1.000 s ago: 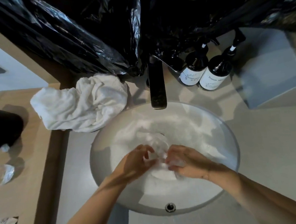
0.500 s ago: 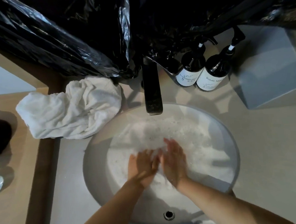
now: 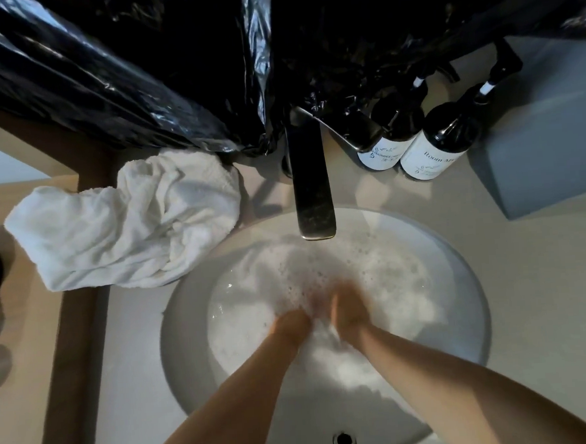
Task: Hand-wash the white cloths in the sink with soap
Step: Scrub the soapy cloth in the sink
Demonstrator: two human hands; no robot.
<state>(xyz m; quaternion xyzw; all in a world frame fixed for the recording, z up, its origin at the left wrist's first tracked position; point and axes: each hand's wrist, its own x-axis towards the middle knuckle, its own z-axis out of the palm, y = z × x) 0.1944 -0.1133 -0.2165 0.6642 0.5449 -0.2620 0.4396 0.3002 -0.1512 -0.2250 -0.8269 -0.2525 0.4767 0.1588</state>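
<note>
white crumpled towel, white foamy sink, black bottles with white labels, black plastic sheet

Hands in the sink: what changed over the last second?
Both hands, left and right, let go of the wet cloth held above the suds and plunged forward into the foamy water, fingers now submerged. The towel on the counter and the bottles stayed put.

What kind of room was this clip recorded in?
Most likely a bathroom, perhaps a hotel's: a round white basin full of suds set in a counter, a dark faucet over it, and two dark pump bottles standing beside it.
</note>
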